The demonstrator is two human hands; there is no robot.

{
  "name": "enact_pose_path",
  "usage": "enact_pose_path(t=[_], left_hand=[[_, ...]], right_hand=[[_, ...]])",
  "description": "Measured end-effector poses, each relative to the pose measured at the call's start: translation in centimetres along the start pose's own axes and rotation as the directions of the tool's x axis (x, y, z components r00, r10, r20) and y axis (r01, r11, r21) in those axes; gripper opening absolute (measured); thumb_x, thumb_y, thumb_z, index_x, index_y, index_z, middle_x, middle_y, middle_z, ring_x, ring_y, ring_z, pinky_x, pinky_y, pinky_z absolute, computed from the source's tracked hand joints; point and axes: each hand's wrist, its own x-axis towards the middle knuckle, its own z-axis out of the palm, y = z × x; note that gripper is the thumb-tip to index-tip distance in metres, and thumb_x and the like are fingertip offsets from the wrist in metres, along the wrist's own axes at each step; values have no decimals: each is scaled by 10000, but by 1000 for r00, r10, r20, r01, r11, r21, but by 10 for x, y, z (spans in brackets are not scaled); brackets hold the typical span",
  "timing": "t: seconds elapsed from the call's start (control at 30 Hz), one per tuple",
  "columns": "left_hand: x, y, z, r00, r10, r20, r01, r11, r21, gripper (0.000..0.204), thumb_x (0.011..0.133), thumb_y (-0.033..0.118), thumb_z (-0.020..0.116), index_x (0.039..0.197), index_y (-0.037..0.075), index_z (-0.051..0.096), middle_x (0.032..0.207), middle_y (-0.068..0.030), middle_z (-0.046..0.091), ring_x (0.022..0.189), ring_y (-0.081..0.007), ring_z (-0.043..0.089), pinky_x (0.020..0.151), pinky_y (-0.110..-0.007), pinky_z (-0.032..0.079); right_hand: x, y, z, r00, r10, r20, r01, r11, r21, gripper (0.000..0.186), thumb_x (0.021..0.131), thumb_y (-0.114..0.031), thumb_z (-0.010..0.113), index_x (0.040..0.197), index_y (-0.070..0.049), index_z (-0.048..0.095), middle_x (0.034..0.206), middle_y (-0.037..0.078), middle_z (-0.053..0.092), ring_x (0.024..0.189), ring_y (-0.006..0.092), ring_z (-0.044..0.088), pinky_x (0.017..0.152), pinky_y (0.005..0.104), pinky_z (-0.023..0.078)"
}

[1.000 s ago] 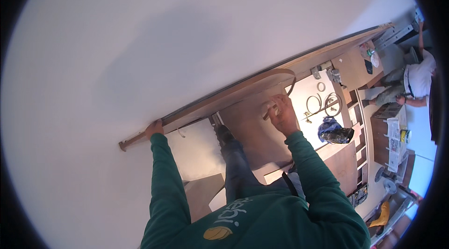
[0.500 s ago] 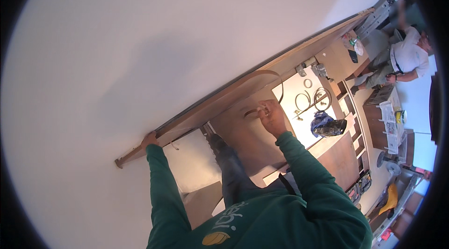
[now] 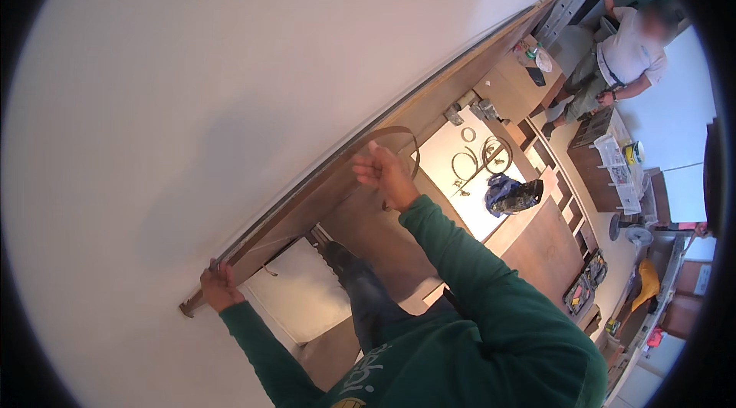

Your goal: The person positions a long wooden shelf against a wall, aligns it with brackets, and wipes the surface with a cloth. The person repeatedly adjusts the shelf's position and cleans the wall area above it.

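Brown thin flexible strip (image 3: pixel 395 129) arches off the upper edge of a long brown wooden board (image 3: pixel 307 208), its curve beside the right hand. Large white surface (image 3: pixel 153 63) borders that edge. White rectangular panel (image 3: pixel 438 155) right of the board carries dark coiled strips (image 3: pixel 497 155) and a blue-and-black plastic bag (image 3: pixel 510 195). Co-worker in a white shirt (image 3: pixel 630 47) stands beyond. White plastic baskets (image 3: pixel 617 170), contents unclear, sit beside a white-and-yellow tub (image 3: pixel 634 153). Left hand (image 3: pixel 220 287): at the board's left end, fingers bent; grip cannot be told. Right hand (image 3: pixel 389 179): raised, fingers loosely spread, pointing left.
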Motion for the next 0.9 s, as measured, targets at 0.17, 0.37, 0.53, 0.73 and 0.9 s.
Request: enact_pose_path(t=[0.17, 0.37, 0.53, 0.73, 0.9], left_hand=[[-71, 19, -12, 993, 112, 29, -112, 994, 0, 401, 952, 399, 613, 1207, 100, 529, 1250, -29, 628, 1057, -191, 576, 1000, -366, 459], [-95, 15, -64, 990, 114, -87, -117, 993, -35, 465, 940, 386, 629, 1276, 119, 452, 1290, -42, 621, 1105, -183, 561, 1008, -370, 421], [-94, 13, -106, 975, 96, -201, -105, 994, -34, 454, 954, 356, 600, 1298, 108, 439, 1325, -58, 610, 1156, -192, 555, 1018, -372, 415], [-85, -12, -186, 888, 6, -459, 19, 999, 49, 405, 1009, 350, 479, 1325, 98, 460, 1320, -74, 625, 1087, -224, 599, 906, -357, 504], [-98, -31, -234, 817, 20, -577, 104, 978, 181, 464, 996, 367, 480, 1375, 100, 476, 1241, -70, 666, 1043, -226, 621, 843, -354, 536]], right_hand=[[-1, -26, 8, 986, -108, 125, 90, 986, 142, 452, 995, -429, 572, 1205, -29, 560, 1056, 77, 677, 884, 142, 618, 835, 313, 528], [-29, -26, 9, 982, -24, 188, 24, 1000, -2, 304, 998, -329, 598, 1117, -49, 610, 1076, 77, 697, 867, 125, 611, 810, 303, 532], [-75, -5, 6, 970, 76, 231, -74, 997, -14, 260, 994, -289, 616, 1132, -69, 616, 1110, 78, 695, 873, 128, 615, 836, 322, 536], [-128, 58, -16, 927, 345, 145, -346, 938, -18, 229, 1001, -251, 605, 1130, -63, 621, 1138, 91, 692, 903, 164, 640, 864, 348, 547], [-147, 145, -60, 858, 513, 32, -513, 858, 18, 189, 996, -187, 600, 1112, -38, 616, 1113, 103, 695, 907, 184, 665, 839, 352, 574]])
